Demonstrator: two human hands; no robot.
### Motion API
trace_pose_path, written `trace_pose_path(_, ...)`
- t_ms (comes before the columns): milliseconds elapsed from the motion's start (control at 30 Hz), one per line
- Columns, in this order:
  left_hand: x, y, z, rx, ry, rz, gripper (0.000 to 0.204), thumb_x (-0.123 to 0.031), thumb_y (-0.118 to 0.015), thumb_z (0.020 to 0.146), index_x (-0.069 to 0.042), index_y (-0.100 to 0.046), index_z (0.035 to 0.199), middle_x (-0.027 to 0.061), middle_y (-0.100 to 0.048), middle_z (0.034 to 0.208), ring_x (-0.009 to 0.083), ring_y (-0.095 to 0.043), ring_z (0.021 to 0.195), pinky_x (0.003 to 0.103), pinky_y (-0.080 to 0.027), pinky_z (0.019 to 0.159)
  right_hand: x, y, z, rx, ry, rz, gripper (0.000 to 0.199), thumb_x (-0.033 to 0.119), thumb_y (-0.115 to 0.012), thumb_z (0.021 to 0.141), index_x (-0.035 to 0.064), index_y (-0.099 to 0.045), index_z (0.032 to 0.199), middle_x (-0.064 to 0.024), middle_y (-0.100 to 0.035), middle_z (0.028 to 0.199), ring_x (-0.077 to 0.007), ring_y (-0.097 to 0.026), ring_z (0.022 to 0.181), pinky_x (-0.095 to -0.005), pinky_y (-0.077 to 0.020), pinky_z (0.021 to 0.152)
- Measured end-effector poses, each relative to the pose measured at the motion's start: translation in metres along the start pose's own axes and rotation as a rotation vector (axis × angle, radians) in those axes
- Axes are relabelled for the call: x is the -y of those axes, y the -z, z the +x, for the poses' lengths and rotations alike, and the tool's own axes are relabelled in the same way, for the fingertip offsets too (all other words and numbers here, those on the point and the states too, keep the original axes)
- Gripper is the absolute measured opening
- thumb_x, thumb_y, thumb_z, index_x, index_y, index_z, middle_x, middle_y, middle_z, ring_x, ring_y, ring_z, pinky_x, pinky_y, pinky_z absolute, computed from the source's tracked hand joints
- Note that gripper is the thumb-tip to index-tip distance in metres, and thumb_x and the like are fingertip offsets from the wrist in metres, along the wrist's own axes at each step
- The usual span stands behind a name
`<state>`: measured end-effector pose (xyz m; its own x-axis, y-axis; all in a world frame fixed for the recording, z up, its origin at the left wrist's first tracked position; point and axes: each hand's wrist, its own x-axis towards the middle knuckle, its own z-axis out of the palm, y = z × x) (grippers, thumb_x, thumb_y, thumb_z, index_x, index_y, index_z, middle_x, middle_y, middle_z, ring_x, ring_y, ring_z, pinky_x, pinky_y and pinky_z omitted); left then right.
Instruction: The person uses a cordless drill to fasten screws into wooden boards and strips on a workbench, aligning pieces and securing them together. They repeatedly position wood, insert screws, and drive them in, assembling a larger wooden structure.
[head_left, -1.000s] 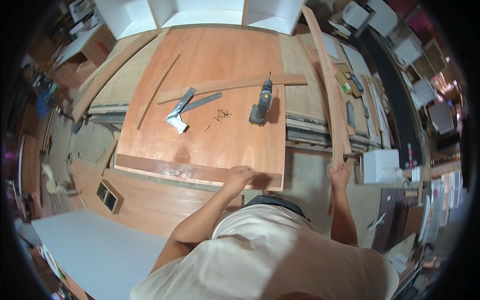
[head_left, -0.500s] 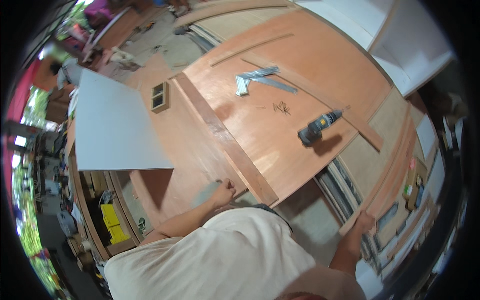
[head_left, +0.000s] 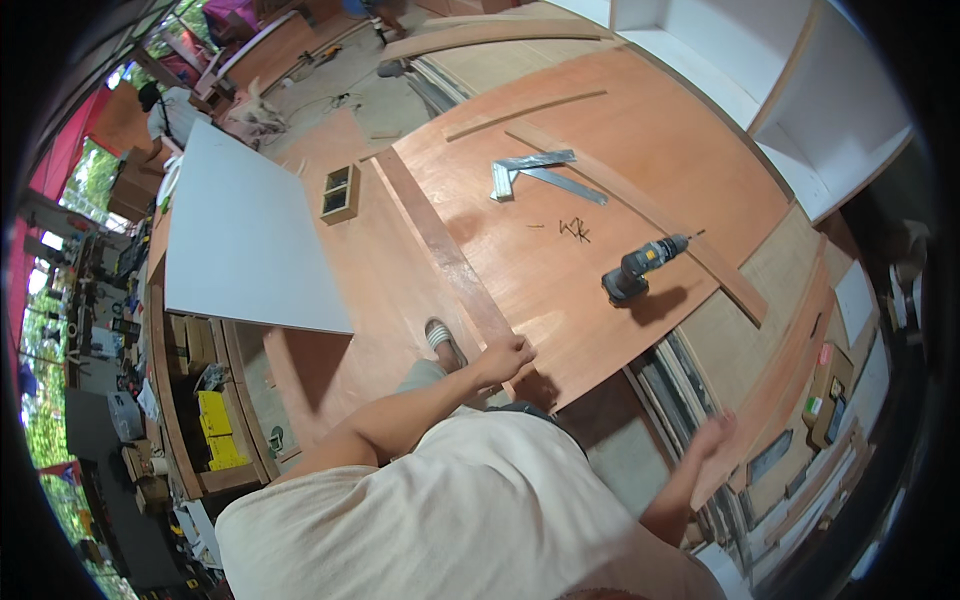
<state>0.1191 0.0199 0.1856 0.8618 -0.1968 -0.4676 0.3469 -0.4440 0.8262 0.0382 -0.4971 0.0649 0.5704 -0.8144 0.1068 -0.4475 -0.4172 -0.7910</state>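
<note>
The workshop around me is crowded, with a white cabinet (head_left: 690, 60) standing at the far right and a pale panel (head_left: 245, 240) over to the left. In front of me, a reddish plywood sheet (head_left: 690, 150) makes the tabletop. Along its left side lies a flat wooden strip (head_left: 437, 240), its long axis running from near me, close to my waist, away toward the far left. My left hand (head_left: 505, 358) is at the near end of that strip, fingers curled in; I can't tell whether they pinch the wood or only rest on it. So almost all of the strip's length stretches away from that hand, far and to the left, and my left is clearly the nearer of the two. My right hand (head_left: 713, 435) is well apart from it, off to the right, blurred beside the near end of some long boards (head_left: 778, 375) that run toward the far right; whether it touches them or has let go, I can't tell. Between these two lines of wood, on the sheet, sit a cordless drill (head_left: 640, 268) and, left of it, a small heap of screws (head_left: 574, 231).
</note>
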Motion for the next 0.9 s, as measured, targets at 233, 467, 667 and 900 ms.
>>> trace_pose_path(233,-0.068,-0.034,0.026,0.251,-0.221,-0.334,0.02,-0.018,-0.066,0.094,0.0,-0.066,0.104,0.0046,-0.067,0.095,0.0121,-0.059,0.086,0.029,-0.048,0.072,0.258,-0.088,-0.194,0.648,-0.088,0.99,0.034,-0.001,-0.043,0.094,-0.0047,-0.053,0.126,-0.0218,-0.062,0.127,-0.0272,-0.058,0.122,-0.0362,-0.0451,0.103)
trace_pose_path(467,-0.053,0.018,0.021,0.34,-0.134,-0.349,0.014,-0.014,-0.063,0.095,-0.001,-0.067,0.09,0.004,-0.067,0.079,0.0111,-0.062,0.07,0.027,-0.048,0.064,0.297,-0.111,-0.232,0.992,0.139,0.897,0.046,0.01,-0.044,0.101,-0.0011,-0.036,0.146,-0.0239,-0.05,0.142,-0.0287,-0.048,0.133,-0.0352,-0.0387,0.108)
trace_pose_path(667,-0.004,0.059,-0.003,0.159,0.064,-0.478,0.009,-0.008,-0.05,0.1,-0.003,-0.056,0.103,0.008,-0.068,0.089,0.0167,-0.069,0.075,0.028,-0.054,0.065,0.242,-0.209,-0.139,0.312,0.082,0.235,0.096,0.017,-0.079,0.082,0.0009,-0.015,0.152,-0.0231,-0.031,0.151,-0.0346,-0.041,0.136,-0.0407,-0.0359,0.111)
trace_pose_path(900,0.048,0.082,-0.059,-0.09,0.304,-0.7,0.006,-0.011,-0.056,0.099,-0.005,-0.057,0.098,0.0072,-0.064,0.09,0.0188,-0.066,0.077,0.033,-0.055,0.065,0.269,-0.269,-0.084,0.247,0.111,0.453,0.093,0.019,-0.081,0.077,0.0031,-0.023,0.148,-0.023,-0.044,0.142,-0.037,-0.052,0.123,-0.0461,-0.0439,0.104)
